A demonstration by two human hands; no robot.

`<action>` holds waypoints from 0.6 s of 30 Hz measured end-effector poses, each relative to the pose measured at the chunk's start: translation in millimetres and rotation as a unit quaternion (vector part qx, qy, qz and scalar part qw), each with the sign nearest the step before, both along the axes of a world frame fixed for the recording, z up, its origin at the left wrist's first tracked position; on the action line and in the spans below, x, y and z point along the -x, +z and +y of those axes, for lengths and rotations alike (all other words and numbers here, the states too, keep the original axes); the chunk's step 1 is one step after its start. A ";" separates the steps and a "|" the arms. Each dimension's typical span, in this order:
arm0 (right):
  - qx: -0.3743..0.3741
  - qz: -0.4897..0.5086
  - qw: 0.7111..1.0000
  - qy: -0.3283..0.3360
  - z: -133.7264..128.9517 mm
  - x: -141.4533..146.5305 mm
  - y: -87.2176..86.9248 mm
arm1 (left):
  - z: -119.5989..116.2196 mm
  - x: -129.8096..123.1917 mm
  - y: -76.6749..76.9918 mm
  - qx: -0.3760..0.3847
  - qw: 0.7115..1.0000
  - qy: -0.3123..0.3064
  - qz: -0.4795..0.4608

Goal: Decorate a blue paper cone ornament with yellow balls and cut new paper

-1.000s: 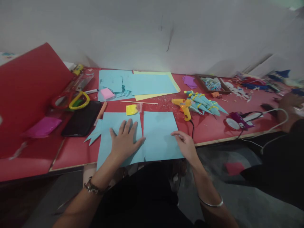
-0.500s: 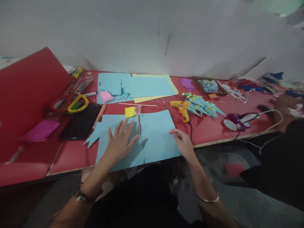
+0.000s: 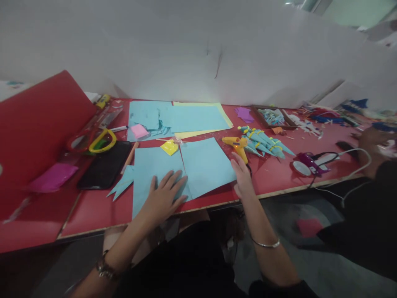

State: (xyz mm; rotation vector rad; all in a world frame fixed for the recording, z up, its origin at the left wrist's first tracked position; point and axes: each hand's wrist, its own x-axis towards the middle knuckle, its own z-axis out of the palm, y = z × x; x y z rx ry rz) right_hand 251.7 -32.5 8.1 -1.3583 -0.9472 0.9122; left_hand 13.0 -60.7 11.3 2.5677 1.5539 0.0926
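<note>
A light blue sheet (image 3: 204, 165) lies near the table's front edge, with a slit running down its middle from the far side. My left hand (image 3: 166, 194) rests on its left half, fingers spread, holding nothing. At the sheet's right edge, my right hand (image 3: 243, 176) is raised on its side with fingers extended and nothing visible in it. Just beyond the right hand is a yellow glue gun (image 3: 236, 145). A small yellow packet (image 3: 169, 147) touches the sheet's far edge. Blue pointed paper pieces (image 3: 123, 183) lie beside its left edge.
A black phone (image 3: 104, 165) and yellow-handled scissors (image 3: 104, 140) are on the left. More blue sheets (image 3: 200, 117) lie at the back. Blue cones (image 3: 263, 140), a brown tray (image 3: 290, 121) and a purple device (image 3: 308, 162) stand right, near another person's arm.
The sheet has shifted away from the front edge and turned slightly, now touching the yellow packet. My left hand has moved right; my right hand has turned on its side, fingers extended.
</note>
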 end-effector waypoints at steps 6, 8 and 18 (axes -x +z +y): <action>0.012 0.098 0.980 0.171 -26.0 9.9 -2.7 | 8.8 12.4 -2.4 -0.017 0.999 -0.036 -0.012; 0.016 0.118 0.972 0.202 -30.6 9.6 -0.3 | 9.9 15.4 -2.6 -0.015 0.999 -0.042 -0.012; 0.042 -0.184 0.954 0.235 -41.8 48.4 7.8 | 6.5 15.0 -1.9 -0.025 0.999 -0.040 -0.022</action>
